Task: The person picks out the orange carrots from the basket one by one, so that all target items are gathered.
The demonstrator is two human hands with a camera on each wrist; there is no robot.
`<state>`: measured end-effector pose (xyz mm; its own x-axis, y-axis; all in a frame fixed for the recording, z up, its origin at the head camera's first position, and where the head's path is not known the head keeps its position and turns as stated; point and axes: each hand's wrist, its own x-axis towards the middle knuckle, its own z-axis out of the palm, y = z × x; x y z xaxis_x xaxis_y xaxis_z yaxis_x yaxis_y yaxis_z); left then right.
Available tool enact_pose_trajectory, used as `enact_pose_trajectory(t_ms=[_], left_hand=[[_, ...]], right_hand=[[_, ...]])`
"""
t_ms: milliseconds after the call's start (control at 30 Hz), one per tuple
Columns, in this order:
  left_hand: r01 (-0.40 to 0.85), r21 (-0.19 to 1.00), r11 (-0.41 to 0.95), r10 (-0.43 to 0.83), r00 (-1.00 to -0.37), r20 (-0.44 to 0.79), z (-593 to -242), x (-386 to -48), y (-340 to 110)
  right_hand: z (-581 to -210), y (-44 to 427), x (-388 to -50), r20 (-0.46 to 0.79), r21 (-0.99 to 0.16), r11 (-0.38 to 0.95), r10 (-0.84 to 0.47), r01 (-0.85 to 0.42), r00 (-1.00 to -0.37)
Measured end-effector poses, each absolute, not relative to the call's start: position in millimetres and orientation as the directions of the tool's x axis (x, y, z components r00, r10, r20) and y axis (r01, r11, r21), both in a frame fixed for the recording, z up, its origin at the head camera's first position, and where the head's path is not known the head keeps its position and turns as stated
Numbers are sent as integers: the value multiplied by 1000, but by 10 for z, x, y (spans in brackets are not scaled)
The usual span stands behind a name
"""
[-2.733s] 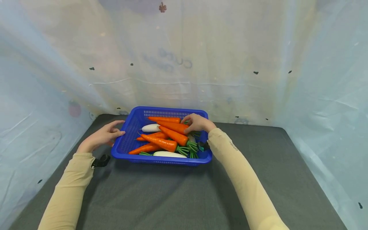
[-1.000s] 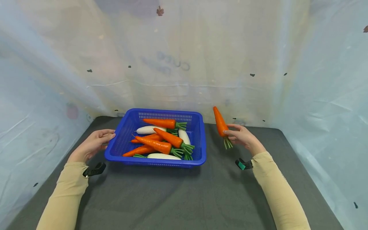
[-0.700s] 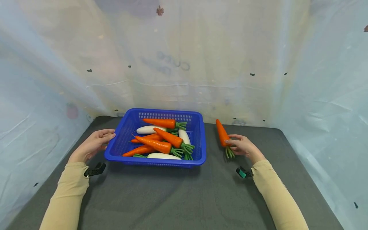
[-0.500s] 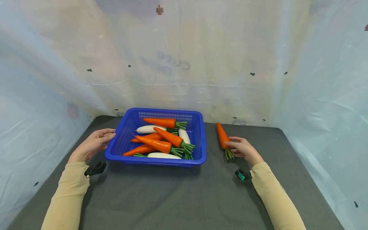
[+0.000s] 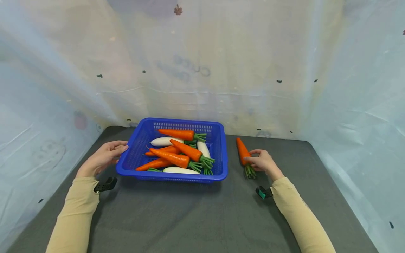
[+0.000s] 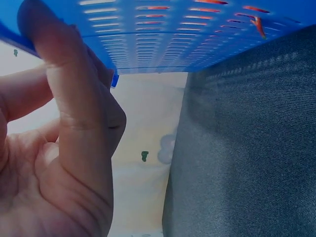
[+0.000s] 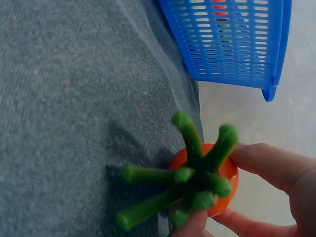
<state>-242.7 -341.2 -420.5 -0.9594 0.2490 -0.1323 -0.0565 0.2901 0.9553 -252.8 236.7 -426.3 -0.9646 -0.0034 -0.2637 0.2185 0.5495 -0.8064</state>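
A blue plastic basket [image 5: 172, 177] holds several orange carrots [image 5: 172, 158] with green stems and several white radishes [image 5: 181, 170]. At its left rim my left hand [image 5: 102, 158] pinches the edge between thumb and fingers; the left wrist view shows the thumb [image 6: 74, 94] against the rim. Right of the basket, my right hand [image 5: 262, 163] holds a single carrot [image 5: 243, 151] near its stem end, the tip pointing toward the back. This carrot lies at or very close to the cloth. In the right wrist view its green stems [image 7: 195, 180] face the camera, with fingers on both sides.
Dark grey cloth [image 5: 177, 218] covers the table. A pale plastic sheet [image 5: 246, 52] hangs behind and at both sides, close to the basket's back edge. A black band [image 5: 105, 184] is on the left wrist, another [image 5: 264, 192] on the right.
My right hand has taken the carrot out of the basket, carried it right and lowered it to the cloth. The basket and my left hand have shifted slightly left.
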Motion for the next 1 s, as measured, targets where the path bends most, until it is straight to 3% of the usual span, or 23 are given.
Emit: enact_pose_trajectory(t_ms=[1000], left_hand=[[-45,948,315,254,-958,-130,-4167,-2409,-3409]], right_hand=[[-4286,2252,-2551,-272,-816,530,-1,230,-962]])
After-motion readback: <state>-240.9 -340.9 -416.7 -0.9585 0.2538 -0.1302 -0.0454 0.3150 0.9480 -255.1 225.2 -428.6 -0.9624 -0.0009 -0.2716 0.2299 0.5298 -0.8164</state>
